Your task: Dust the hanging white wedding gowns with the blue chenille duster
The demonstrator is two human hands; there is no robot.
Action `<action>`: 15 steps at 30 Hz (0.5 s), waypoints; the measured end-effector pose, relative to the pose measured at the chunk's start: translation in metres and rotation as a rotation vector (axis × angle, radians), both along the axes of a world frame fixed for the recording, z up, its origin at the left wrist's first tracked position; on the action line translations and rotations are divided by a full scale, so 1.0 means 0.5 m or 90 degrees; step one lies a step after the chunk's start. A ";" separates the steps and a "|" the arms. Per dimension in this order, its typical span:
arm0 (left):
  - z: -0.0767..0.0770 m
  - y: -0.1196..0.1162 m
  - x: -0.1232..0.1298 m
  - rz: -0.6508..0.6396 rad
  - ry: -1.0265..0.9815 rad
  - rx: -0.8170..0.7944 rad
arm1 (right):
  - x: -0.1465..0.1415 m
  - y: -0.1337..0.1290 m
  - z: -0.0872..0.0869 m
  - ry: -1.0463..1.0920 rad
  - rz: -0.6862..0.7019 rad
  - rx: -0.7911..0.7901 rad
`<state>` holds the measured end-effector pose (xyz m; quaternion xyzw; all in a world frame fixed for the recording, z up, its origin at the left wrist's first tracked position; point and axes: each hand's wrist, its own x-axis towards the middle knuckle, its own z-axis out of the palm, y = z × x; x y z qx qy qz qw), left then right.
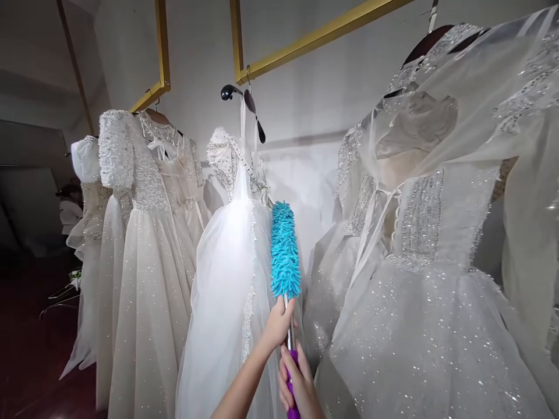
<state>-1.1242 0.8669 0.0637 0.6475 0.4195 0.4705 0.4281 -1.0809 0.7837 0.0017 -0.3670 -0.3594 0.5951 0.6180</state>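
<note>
A duster (285, 250) is held upright at six o'clock: its purple grip is clasped by the right hand (299, 384), and the bare metal shaft just above is wrapped by the fingers of the left hand (278, 323). At twelve o'clock from them, its fluffy turquoise head is seen against a white gown (227, 279).

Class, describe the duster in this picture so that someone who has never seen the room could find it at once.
Start at the yellow rail under which white gowns hang. Look down to the gap between the middle gown and the big sparkly gown on the right. There the duster stands upright, held by the left hand and right hand; its fluffy turquoise head is the only bright colour among white.
</note>
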 end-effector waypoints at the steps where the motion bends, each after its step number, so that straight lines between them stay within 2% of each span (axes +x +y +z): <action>1: 0.015 0.010 0.010 0.001 0.001 0.008 | 0.009 0.008 0.017 -0.007 -0.005 0.018; 3: 0.066 0.039 0.019 0.011 -0.005 0.028 | 0.018 0.038 0.071 -0.015 -0.011 0.075; 6: 0.157 0.095 0.009 0.043 -0.029 0.052 | 0.013 0.109 0.159 -0.011 0.009 0.146; 8: 0.200 0.129 -0.004 0.067 -0.043 0.060 | 0.005 0.158 0.197 0.015 0.057 0.164; 9: 0.209 0.143 -0.008 0.077 -0.048 0.061 | 0.003 0.178 0.205 0.032 0.083 0.167; 11: 0.205 0.163 -0.009 0.086 -0.056 0.055 | 0.006 0.204 0.202 0.061 0.121 0.160; 15: 0.137 0.183 0.030 0.065 -0.048 0.025 | 0.045 0.206 0.144 0.082 0.128 0.107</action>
